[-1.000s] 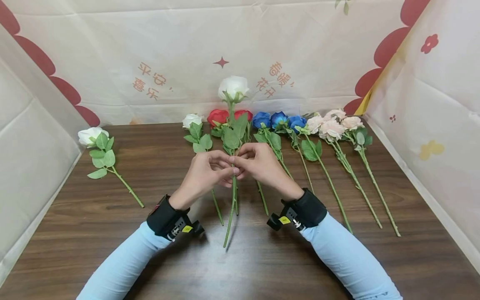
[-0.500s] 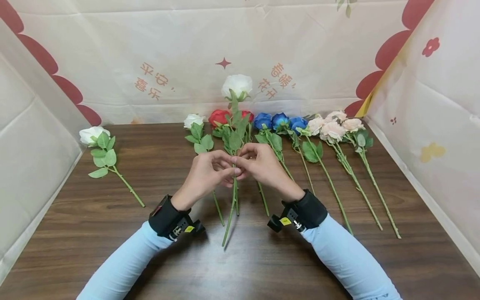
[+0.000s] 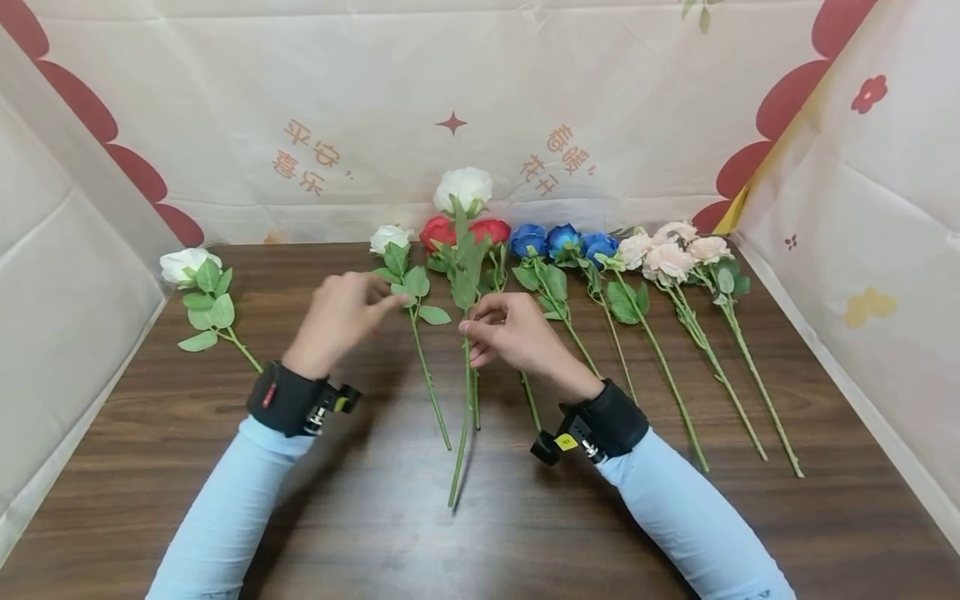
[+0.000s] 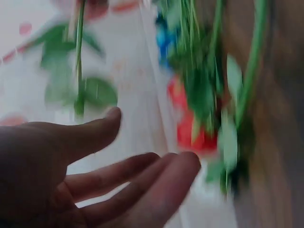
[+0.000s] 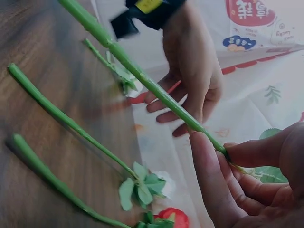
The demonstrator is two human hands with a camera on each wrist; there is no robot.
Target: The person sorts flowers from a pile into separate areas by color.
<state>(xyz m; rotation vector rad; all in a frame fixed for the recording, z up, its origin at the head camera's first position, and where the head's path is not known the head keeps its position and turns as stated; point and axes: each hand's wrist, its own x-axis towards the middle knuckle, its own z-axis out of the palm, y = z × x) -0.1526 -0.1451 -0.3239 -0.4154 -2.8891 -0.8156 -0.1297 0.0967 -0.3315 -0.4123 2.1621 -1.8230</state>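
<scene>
My right hand (image 3: 513, 333) pinches the green stem of a white artificial rose (image 3: 463, 190) between thumb and fingers, just under its leaves. The rose is held upright over the table, and its stem (image 5: 142, 78) runs diagonally across the right wrist view. My left hand (image 3: 341, 317) is in the air to the left, holding nothing; thumb and fingers stand apart in the left wrist view. Its fingertips overlap the leaves of a second white rose (image 3: 390, 239) in the head view. Red roses (image 3: 491, 231) lie behind the held stem, partly hidden by its leaves.
Another white rose (image 3: 183, 265) lies at the far left of the wooden table (image 3: 360, 533). Blue roses (image 3: 562, 240) and pale pink flowers (image 3: 667, 258) lie in a row to the right, stems toward the front. A printed cloth (image 3: 375, 83) stands behind and at both sides.
My left hand has let go of the upright white rose and moved left, away from my right hand. The rose's head has sunk slightly, with my right hand still pinching the stem.
</scene>
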